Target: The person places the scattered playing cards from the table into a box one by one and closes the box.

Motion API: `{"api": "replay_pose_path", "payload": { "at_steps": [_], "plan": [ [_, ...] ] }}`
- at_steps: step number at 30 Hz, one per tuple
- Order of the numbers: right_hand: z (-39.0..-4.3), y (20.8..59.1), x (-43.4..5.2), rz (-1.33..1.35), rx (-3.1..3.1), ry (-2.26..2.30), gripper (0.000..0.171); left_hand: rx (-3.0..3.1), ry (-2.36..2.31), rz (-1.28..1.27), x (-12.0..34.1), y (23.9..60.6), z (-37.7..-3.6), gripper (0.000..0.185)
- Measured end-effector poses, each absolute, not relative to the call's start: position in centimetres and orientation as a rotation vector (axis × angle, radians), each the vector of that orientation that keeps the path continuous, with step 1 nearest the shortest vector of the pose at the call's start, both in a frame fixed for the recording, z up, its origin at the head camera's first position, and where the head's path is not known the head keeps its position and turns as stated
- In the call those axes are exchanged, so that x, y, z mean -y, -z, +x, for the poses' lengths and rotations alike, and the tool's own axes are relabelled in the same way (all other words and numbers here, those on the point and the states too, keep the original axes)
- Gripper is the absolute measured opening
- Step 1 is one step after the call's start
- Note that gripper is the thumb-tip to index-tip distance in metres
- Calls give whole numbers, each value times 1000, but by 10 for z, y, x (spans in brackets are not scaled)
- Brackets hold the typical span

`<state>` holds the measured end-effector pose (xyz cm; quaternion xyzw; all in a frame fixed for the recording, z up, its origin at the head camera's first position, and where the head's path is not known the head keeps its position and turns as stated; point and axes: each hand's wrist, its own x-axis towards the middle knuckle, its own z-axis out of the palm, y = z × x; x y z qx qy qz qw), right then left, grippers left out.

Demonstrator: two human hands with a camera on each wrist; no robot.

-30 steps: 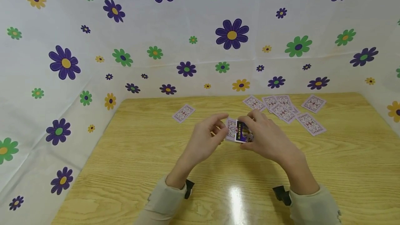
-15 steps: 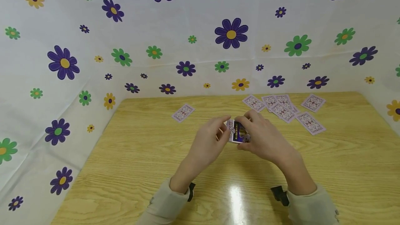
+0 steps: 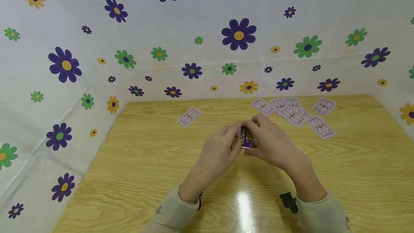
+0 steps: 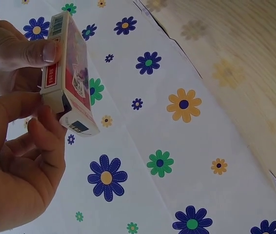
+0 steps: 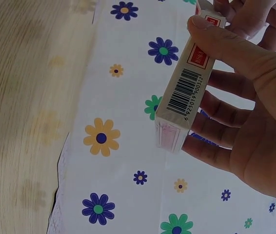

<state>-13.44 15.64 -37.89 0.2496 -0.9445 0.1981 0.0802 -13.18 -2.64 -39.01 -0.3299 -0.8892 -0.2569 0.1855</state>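
Note:
My right hand [image 3: 276, 141] grips a playing card box [image 3: 247, 139] by its sides, over the middle of the table. Dark print shows on its upper face in the head view. In the right wrist view my thumb lies along the narrow side with the barcode [image 5: 185, 92], and my fingers reach round behind. My left hand [image 3: 217, 152] has curled fingers and thumb at the box's left end. The left wrist view shows an opened end flap [image 4: 81, 123] there, beside my left fingertips. What lies inside the box is hidden.
Several playing cards [image 3: 292, 115] lie face down at the back right, some overlapping. A single card [image 3: 189, 117] lies at the back left. The wooden table [image 3: 139, 161] ends at a flower-printed cloth [image 3: 194, 21] at the back and sides.
Patterned cards stuck out of the box's left end and now hardly show. The box has shifted slightly left with my right hand, while my left hand has moved right against its end.

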Motion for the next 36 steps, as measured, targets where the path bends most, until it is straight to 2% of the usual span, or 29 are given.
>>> {"api": "replay_pose_path", "payload": {
  "at_steps": [23, 36],
  "plan": [
    [-135, 378, -158, 753, 2806, -578, 71, 2505, 633, -878, 25, 392, -131, 41],
    [-137, 380, -159, 754, 2793, -601, 69, 2480, 710, -891, 26, 393, -132, 33]
  ]
}}
